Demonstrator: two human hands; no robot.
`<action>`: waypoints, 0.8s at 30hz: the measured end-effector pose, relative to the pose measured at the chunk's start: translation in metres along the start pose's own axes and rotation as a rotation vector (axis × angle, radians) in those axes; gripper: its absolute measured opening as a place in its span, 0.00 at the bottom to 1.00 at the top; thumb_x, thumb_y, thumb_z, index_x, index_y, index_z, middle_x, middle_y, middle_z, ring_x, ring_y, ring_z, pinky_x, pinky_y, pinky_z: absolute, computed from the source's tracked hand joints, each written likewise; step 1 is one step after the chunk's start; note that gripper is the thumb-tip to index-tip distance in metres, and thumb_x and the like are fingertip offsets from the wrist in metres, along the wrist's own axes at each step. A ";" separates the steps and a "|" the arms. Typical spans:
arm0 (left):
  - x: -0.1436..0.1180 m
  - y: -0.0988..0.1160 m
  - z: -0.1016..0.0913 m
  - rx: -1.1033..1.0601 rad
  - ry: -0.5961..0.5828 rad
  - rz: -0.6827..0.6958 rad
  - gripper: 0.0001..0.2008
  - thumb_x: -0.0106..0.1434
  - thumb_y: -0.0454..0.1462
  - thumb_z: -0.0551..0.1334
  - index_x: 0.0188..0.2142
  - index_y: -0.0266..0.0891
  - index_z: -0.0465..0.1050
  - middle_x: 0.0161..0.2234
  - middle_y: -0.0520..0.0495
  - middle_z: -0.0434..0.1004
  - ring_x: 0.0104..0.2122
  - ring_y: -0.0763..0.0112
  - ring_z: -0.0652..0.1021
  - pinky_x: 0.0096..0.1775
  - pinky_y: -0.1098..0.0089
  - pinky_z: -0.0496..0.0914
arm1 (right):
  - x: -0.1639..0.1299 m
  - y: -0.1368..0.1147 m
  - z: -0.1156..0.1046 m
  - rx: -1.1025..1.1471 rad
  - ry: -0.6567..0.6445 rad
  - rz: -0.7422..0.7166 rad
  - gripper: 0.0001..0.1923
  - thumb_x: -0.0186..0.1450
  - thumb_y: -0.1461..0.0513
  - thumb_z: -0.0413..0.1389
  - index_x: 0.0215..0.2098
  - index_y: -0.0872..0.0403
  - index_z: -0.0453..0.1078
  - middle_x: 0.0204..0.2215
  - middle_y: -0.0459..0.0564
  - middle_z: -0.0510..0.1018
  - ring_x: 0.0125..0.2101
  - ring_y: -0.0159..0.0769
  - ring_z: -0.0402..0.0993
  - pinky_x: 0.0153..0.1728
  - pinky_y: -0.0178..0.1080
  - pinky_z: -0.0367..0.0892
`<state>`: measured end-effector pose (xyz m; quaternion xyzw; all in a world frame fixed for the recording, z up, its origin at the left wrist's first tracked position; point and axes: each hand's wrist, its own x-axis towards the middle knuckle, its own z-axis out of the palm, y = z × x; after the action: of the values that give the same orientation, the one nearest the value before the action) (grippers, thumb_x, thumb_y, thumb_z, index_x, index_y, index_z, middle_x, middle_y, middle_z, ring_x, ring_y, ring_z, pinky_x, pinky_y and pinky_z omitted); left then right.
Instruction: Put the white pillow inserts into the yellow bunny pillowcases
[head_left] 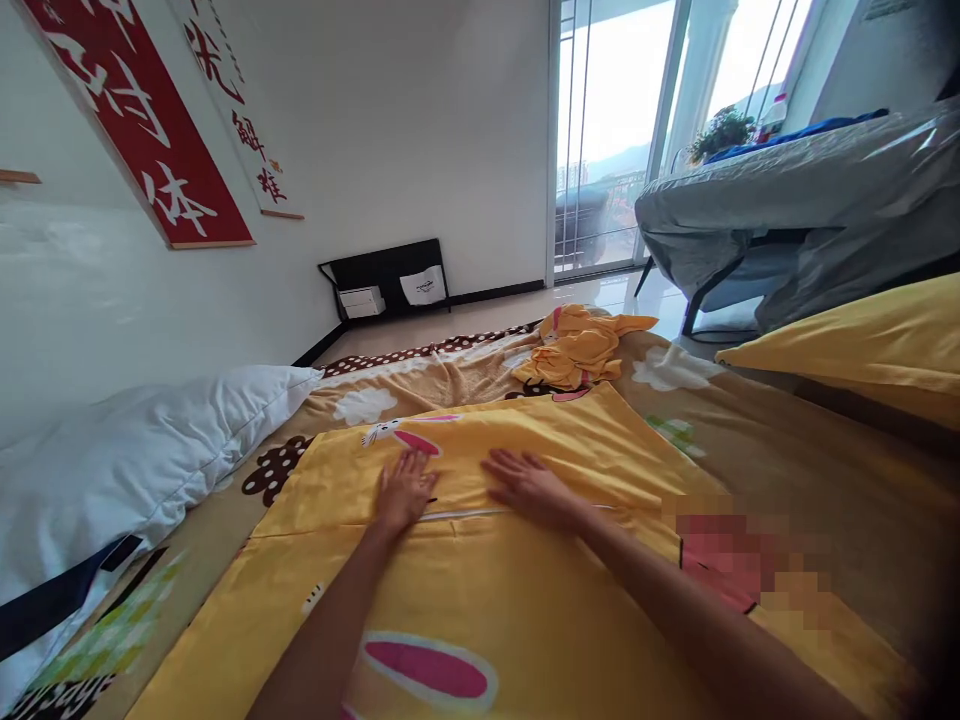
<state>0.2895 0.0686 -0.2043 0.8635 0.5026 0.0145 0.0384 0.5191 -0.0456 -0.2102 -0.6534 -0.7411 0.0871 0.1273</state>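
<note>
A yellow pillowcase (450,580) printed with rabbits and pink ears lies spread out flat on the bed in front of me. Across it runs a seam or slit (469,514) with a thin white line showing. My left hand (406,490) rests palm down on the fabric just beyond that line, fingers stretched out, close to a printed rabbit ear. To its right, my right hand (534,488) also lies on the cloth with fingers spread, slightly blurred. Neither hand grips anything. A bare white pillow (165,440) lies to the left.
Under the pillowcase is a tan patterned blanket (442,375). A crumpled yellow cloth (577,345) lies at the bed's far edge. On the right are a yellow fabric item (862,325) and a plastic-covered table (780,190). A dark strap (67,590) crosses the white pillow.
</note>
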 end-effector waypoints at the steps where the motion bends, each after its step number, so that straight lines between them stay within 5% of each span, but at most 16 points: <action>1: 0.008 -0.019 0.003 0.013 0.031 -0.044 0.28 0.69 0.48 0.43 0.67 0.47 0.49 0.68 0.48 0.43 0.67 0.61 0.49 0.63 0.47 0.47 | -0.002 0.025 -0.004 -0.045 0.010 0.098 0.32 0.70 0.47 0.37 0.67 0.52 0.51 0.67 0.54 0.49 0.66 0.42 0.43 0.64 0.53 0.43; 3: 0.018 -0.068 0.005 0.027 0.066 -0.129 0.30 0.69 0.50 0.42 0.67 0.45 0.48 0.68 0.45 0.42 0.67 0.59 0.50 0.62 0.47 0.49 | -0.015 0.078 -0.011 -0.117 0.052 0.335 0.33 0.70 0.47 0.35 0.68 0.53 0.46 0.68 0.52 0.45 0.67 0.41 0.39 0.64 0.50 0.41; 6: 0.018 -0.144 0.001 0.047 0.071 -0.309 0.31 0.69 0.50 0.41 0.67 0.39 0.48 0.68 0.41 0.45 0.66 0.57 0.51 0.62 0.46 0.51 | -0.042 0.141 -0.017 -0.201 0.074 0.467 0.34 0.69 0.47 0.33 0.69 0.52 0.45 0.68 0.47 0.44 0.67 0.38 0.37 0.65 0.48 0.39; 8: 0.014 -0.178 -0.001 0.060 0.105 -0.391 0.31 0.68 0.49 0.41 0.67 0.39 0.50 0.67 0.41 0.46 0.66 0.56 0.52 0.61 0.44 0.51 | -0.053 0.161 -0.020 -0.250 0.078 0.469 0.34 0.69 0.47 0.33 0.69 0.52 0.45 0.68 0.47 0.45 0.67 0.37 0.37 0.66 0.46 0.39; 11: 0.007 -0.197 -0.001 0.076 0.170 -0.426 0.30 0.68 0.47 0.41 0.66 0.38 0.53 0.67 0.42 0.48 0.66 0.56 0.52 0.62 0.43 0.50 | -0.051 0.162 -0.029 -0.303 0.054 0.469 0.34 0.69 0.49 0.35 0.68 0.57 0.48 0.67 0.52 0.49 0.67 0.42 0.42 0.65 0.50 0.42; 14: 0.006 -0.188 0.001 0.095 0.205 -0.390 0.29 0.68 0.43 0.41 0.63 0.33 0.58 0.66 0.39 0.51 0.66 0.58 0.53 0.62 0.45 0.48 | -0.025 0.132 -0.039 -0.323 0.029 0.439 0.31 0.68 0.55 0.40 0.65 0.64 0.54 0.65 0.62 0.55 0.65 0.49 0.48 0.63 0.55 0.45; 16: 0.007 -0.177 0.003 0.088 0.245 -0.261 0.28 0.68 0.43 0.42 0.63 0.34 0.59 0.66 0.40 0.51 0.66 0.60 0.53 0.63 0.47 0.49 | 0.003 0.089 -0.036 -0.302 0.029 0.318 0.31 0.67 0.57 0.43 0.64 0.64 0.55 0.65 0.63 0.55 0.65 0.47 0.48 0.64 0.50 0.46; 21: 0.010 -0.160 0.008 -0.019 0.149 0.130 0.27 0.69 0.45 0.40 0.66 0.45 0.52 0.67 0.47 0.49 0.66 0.65 0.53 0.62 0.51 0.52 | 0.079 -0.052 0.016 -0.055 0.027 -0.335 0.32 0.68 0.48 0.45 0.64 0.56 0.56 0.65 0.56 0.57 0.64 0.41 0.53 0.62 0.45 0.51; 24: 0.009 -0.162 0.009 -0.037 0.110 0.125 0.27 0.70 0.46 0.40 0.66 0.45 0.51 0.67 0.48 0.49 0.66 0.65 0.53 0.62 0.53 0.52 | 0.109 -0.081 0.036 -0.002 0.057 -0.351 0.29 0.69 0.47 0.42 0.65 0.47 0.55 0.66 0.49 0.56 0.65 0.35 0.49 0.64 0.45 0.46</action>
<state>0.1542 0.1562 -0.2268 0.8903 0.4487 0.0734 0.0257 0.4196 0.0530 -0.2127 -0.5162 -0.8400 0.0444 0.1610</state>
